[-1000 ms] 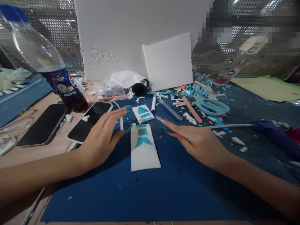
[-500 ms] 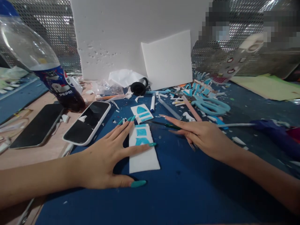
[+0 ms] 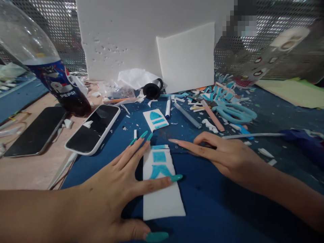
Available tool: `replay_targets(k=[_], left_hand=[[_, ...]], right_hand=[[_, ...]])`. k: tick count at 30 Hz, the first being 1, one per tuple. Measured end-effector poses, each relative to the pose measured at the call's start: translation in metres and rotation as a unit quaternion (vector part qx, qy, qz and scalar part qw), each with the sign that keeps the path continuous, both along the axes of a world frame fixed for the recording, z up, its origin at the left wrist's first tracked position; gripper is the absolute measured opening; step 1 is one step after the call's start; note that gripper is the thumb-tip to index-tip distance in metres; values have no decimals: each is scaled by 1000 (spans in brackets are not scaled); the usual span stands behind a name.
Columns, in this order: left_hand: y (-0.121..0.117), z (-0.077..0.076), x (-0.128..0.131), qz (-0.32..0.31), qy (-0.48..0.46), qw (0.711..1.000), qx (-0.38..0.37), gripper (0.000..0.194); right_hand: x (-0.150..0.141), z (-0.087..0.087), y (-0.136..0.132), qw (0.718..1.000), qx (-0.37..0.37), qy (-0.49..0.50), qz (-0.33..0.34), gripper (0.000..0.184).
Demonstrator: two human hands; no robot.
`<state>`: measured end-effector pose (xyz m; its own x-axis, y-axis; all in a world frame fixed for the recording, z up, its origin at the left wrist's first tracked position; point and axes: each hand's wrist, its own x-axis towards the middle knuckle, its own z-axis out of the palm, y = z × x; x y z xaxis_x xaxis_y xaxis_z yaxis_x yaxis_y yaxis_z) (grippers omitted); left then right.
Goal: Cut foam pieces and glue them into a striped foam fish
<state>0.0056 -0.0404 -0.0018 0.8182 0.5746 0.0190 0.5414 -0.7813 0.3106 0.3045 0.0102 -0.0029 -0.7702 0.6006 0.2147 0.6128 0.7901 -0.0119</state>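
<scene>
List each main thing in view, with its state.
Left hand: spread over longer white piece.
Longer white piece: flat.
Shorter white piece: flat, separate.
Right hand: closed on thin, blurred tool.
Dark-edged phone: screen dark.
White-edged phone: screen dark.
Bottle: partly filled.
Scissors: blade position unclear.

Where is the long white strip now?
In the head view, the strip lies lower centre on the blue mat, partly under the left hand, left of the right hand.

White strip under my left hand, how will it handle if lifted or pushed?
The white strip is probably light and stiff, given its foam-like look and flat lie. Pushed, it likely wouldn't slide freely: your left hand lies across it.
</scene>
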Motion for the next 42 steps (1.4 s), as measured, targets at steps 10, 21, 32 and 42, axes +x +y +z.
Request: replay_targets(k=[10, 21, 32, 42], left_hand=[[1, 0, 2, 14, -21, 1000, 4, 72], [2, 0, 1, 19, 1, 1000, -17, 76], [1, -1, 1, 22, -25, 999, -17, 75], [2, -2, 1, 22, -11, 1000, -7, 76]], right_hand=[[-9, 0, 1, 992, -1, -124, 23, 72], [-11, 0, 6, 985, 19, -162, 49, 78], [-9, -5, 7, 989, 56, -122, 69, 86], [-14, 3, 5, 988, 0, -145, 55, 83]])
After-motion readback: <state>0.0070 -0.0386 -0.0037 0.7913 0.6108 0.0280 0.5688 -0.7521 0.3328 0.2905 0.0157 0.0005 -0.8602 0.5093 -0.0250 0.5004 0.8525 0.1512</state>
